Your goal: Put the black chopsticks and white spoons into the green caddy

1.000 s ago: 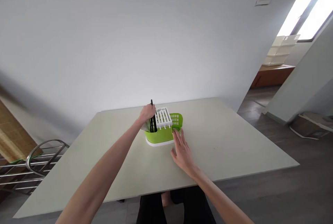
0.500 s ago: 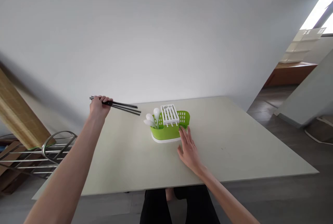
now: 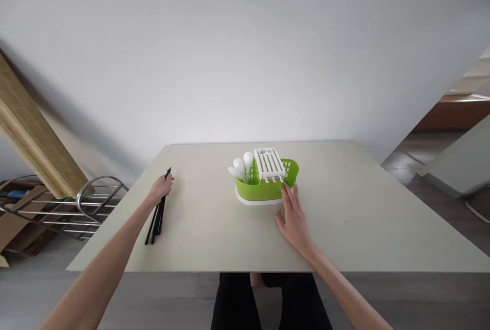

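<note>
My left hand [image 3: 161, 188] is closed around several black chopsticks [image 3: 157, 221] at the left side of the table; their lower ends point toward the front edge. At mid-table stands a green utensil holder [image 3: 264, 191] with a white base and a white slotted top [image 3: 270, 163]. Three white spoons [image 3: 238, 164] stand in its left compartment, bowls up. My right hand [image 3: 294, 217] is open, its fingertips at the front right of the holder. Its fingers are spread, and nothing shows in its grasp.
The pale table [image 3: 214, 238] backs onto a white wall [image 3: 245, 54]. To the left, beyond its edge, are a metal rack [image 3: 92, 202] and a leaning bamboo-like panel [image 3: 38, 136]. My legs [image 3: 237, 302] are under the front edge.
The chopsticks have swung from pointing right to pointing down toward the table's front, and my left hand has come lower. My right hand remains at the holder; the view has shifted left.
</note>
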Motion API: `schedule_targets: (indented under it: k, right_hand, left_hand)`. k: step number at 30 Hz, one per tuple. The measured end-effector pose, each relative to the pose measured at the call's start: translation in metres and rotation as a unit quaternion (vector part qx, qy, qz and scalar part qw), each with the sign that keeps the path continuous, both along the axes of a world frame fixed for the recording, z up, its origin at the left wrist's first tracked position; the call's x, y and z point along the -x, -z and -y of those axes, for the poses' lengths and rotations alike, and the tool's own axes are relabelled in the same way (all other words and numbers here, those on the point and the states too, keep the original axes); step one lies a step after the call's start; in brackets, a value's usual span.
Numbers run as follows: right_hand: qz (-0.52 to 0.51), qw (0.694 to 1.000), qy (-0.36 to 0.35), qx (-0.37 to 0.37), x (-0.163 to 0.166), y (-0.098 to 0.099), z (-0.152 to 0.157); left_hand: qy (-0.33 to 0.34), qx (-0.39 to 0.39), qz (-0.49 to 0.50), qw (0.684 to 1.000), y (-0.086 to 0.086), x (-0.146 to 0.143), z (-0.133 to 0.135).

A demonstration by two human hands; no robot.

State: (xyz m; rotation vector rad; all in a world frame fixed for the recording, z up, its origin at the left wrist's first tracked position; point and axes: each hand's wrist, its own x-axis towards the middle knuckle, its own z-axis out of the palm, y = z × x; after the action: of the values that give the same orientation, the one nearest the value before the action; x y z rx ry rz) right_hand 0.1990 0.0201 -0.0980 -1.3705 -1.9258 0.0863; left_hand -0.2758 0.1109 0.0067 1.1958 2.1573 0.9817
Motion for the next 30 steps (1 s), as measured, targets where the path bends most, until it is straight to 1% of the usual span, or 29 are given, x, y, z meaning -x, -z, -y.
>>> schedule_targets:
  k: [4, 7, 9, 12, 14, 17, 19, 22, 24, 26, 28, 30]
  right_hand:
    - [0.001, 1.0, 0.006, 0.003, 0.0, 0.001, 0.0]
    - [0.005, 1.0, 0.008, 0.005, 0.001, 0.001, 0.0]
    - [0.007, 1.0, 0.009, 0.004, 0.001, 0.0, 0.0]
    - [0.006, 1.0, 0.012, 0.0, 0.001, 0.0, -0.001]
    - [0.003, 1.0, 0.01, -0.002, 0.001, -0.001, -0.001]
    - [-0.007, 1.0, 0.003, 0.001, 0.001, -0.003, -0.001]
    - [-0.012, 1.0, 0.001, 0.006, 0.001, -0.004, -0.001]
    - [-0.015, 1.0, -0.001, 0.008, 0.001, -0.005, 0.0]
    - [-0.017, 1.0, -0.002, 0.008, 0.0, -0.005, 0.001]
    - [-0.02, 1.0, -0.005, 0.007, 0.0, -0.005, 0.001]
    - [-0.025, 1.0, -0.007, 0.006, 0.0, -0.005, 0.001]
    - [-0.029, 1.0, -0.007, 0.007, -0.001, -0.005, 0.001]
  left_hand:
    - [0.028, 0.008, -0.152, 0.988, 0.022, 0.004, -0.002]
    - [0.053, 0.0, -0.229, 0.972, 0.035, 0.001, -0.003]
    - [0.07, -0.009, -0.26, 0.963, 0.04, -0.001, -0.004]
    - [0.097, -0.005, -0.309, 0.946, 0.042, -0.004, 0.001]
    - [0.113, -0.001, -0.35, 0.93, 0.043, -0.007, 0.013]
    - [0.101, -0.02, -0.406, 0.908, 0.051, -0.012, 0.047]
    - [0.082, -0.012, -0.42, 0.904, 0.06, -0.013, 0.072]
    - [0.093, 0.027, -0.41, 0.907, 0.068, -0.01, 0.096]
    - [0.102, 0.035, -0.406, 0.908, 0.066, -0.011, 0.1]
    - [0.11, 0.011, -0.406, 0.907, 0.055, -0.019, 0.097]
    - [0.15, -0.041, -0.387, 0.909, 0.037, -0.039, 0.092]
    - [0.216, -0.094, -0.329, 0.915, 0.017, -0.071, 0.085]
